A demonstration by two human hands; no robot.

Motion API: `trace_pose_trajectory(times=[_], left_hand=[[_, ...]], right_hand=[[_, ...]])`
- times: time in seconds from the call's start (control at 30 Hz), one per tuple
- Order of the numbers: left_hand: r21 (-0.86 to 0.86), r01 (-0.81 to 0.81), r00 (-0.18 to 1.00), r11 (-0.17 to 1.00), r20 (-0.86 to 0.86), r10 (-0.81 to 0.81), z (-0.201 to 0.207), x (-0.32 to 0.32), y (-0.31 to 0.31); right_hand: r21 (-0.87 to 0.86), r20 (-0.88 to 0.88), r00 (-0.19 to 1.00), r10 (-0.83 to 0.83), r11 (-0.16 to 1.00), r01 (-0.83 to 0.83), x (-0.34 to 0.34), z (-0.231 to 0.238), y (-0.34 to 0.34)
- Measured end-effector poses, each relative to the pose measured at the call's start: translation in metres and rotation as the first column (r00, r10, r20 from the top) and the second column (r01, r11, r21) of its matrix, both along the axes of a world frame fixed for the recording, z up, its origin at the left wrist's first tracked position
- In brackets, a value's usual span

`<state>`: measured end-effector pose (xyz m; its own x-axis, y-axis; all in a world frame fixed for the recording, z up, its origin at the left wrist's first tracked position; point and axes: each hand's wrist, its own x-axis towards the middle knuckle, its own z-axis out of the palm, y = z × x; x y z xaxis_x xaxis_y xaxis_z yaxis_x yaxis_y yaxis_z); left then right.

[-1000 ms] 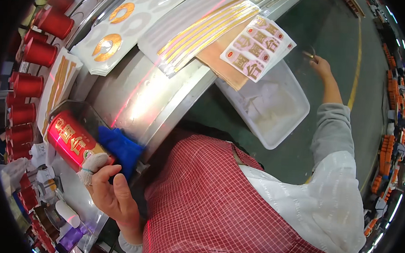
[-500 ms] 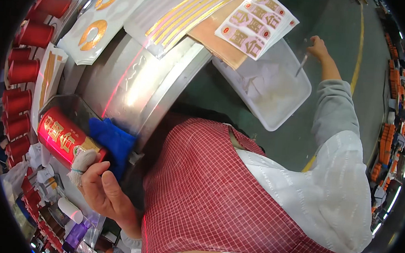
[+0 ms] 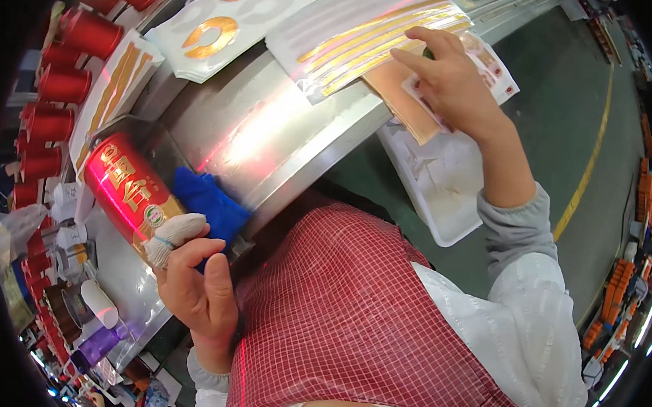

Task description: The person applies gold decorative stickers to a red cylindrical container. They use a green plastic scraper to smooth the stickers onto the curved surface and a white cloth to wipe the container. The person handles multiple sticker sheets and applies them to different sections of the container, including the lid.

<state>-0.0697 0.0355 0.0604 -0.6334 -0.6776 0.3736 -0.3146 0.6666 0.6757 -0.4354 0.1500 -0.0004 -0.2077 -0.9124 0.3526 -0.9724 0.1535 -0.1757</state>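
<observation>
A red canister (image 3: 124, 185) with gold lettering lies tilted at the left of the metal bench. My left hand (image 3: 192, 289) is beside its near end, with one finger in a whitish cloth cover (image 3: 173, 237) touching the canister. The thumb stands apart from the bent fingers. My right hand (image 3: 450, 81) is stretched out over a sheet of gold strips (image 3: 348, 53). Its fingers are apart and I see nothing held in them. Below that hand are a brown sheet (image 3: 401, 97) and a partly hidden stack of printed stickers (image 3: 502, 80).
A blue cloth (image 3: 211, 205) lies beside the canister on the metal bench (image 3: 271, 127). Sheets with gold rings (image 3: 211, 37) are farther back. Several red canisters (image 3: 63, 83) line the left. A white bin (image 3: 444, 202) with paper scraps stands below the bench edge.
My right hand has moved left from above the white bin to the gold-strip sheet. The thin strip seen by it earlier is no longer there. My left hand stays at the canister.
</observation>
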Motion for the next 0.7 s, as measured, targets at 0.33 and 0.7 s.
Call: trace_pose_trajectory(times=[0.33, 0.7], left_hand=[[0.013, -0.015, 0.999, 1.0, -0.037, 0.015, -0.003, 0.013, 0.001], [0.016, -0.006, 0.999, 1.0, -0.032, 0.006, 0.002, 0.016, 0.002]], right_hand=[[-0.021, -0.053, 0.998, -0.036, 0.999, 0.035, 0.004, -0.014, -0.019], [0.065, 0.105, 0.994, -0.003, 0.998, -0.004, 0.016, -0.003, -0.027]])
